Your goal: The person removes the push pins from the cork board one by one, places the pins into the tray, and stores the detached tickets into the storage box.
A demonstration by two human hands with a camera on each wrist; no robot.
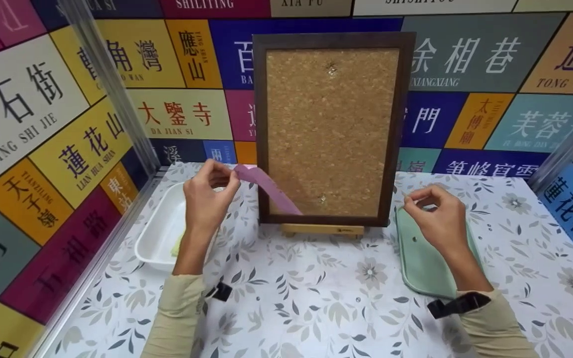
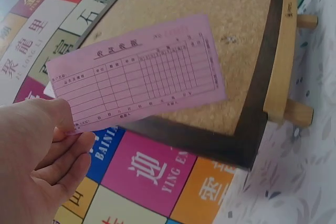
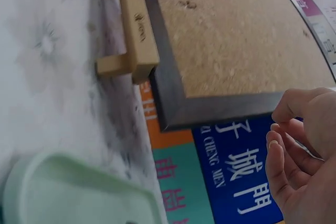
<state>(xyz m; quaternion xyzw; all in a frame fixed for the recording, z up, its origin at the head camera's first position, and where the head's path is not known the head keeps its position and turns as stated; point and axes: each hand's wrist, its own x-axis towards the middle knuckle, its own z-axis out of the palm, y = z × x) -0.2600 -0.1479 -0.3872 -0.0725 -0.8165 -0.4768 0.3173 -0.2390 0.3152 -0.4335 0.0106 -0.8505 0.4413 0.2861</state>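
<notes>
My left hand (image 1: 209, 191) pinches one end of a pink paper slip (image 1: 274, 191), a printed form with a ruled table, between thumb and fingers. The slip hangs in front of the lower left of a dark-framed cork board (image 1: 331, 129), and I cannot tell whether it touches the cork. To the right of the board, over a pale green tray (image 1: 428, 263), my right hand (image 1: 440, 214) has its fingers curled with the thumb against the index finger. Nothing shows clearly between those fingertips (image 3: 278, 121). Small shiny marks are on the cork near its top and bottom.
The board leans upright on a small wooden stand (image 1: 324, 229). A white tray (image 1: 154, 243) with something yellow (image 1: 178, 246) in it lies partly behind my left arm. A small dark spot marks the green tray. Patterned walls close in the floral tablecloth (image 1: 311, 303).
</notes>
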